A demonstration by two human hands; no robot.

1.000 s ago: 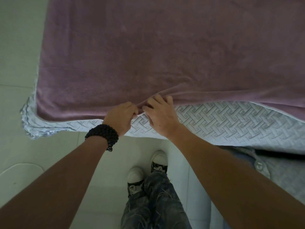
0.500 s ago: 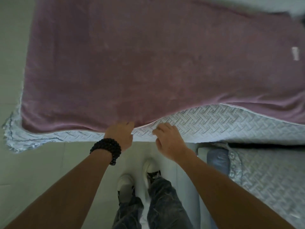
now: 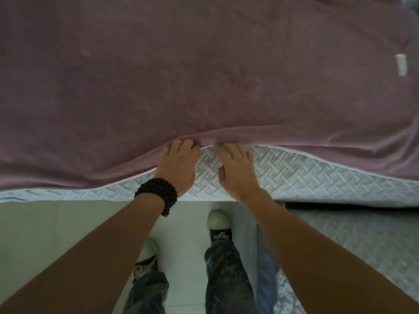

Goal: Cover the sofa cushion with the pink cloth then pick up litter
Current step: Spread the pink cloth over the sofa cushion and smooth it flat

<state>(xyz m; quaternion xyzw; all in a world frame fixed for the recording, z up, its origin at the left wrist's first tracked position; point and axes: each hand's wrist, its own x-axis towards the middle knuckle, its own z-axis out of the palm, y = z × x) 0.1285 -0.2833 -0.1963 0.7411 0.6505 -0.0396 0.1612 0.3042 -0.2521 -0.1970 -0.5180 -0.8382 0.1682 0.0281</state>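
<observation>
The pink cloth lies spread over the sofa cushion, whose grey-white woven-pattern front strip shows along the near edge. My left hand, with a black bead bracelet on the wrist, and my right hand rest side by side on that strip. The fingertips of both hands pinch the cloth's near hem, which bunches into a small fold between them. A white label sits on the cloth at the far right. No litter is in view.
Pale floor tiles lie below the cushion edge. My shoes and dark jeans stand on them. A second grey quilted cushion lies lower at the right.
Both hands have moved forward from the cushion's front edge onto its top strip and gripped the cloth's hem further in. The view has come closer to the cloth.
</observation>
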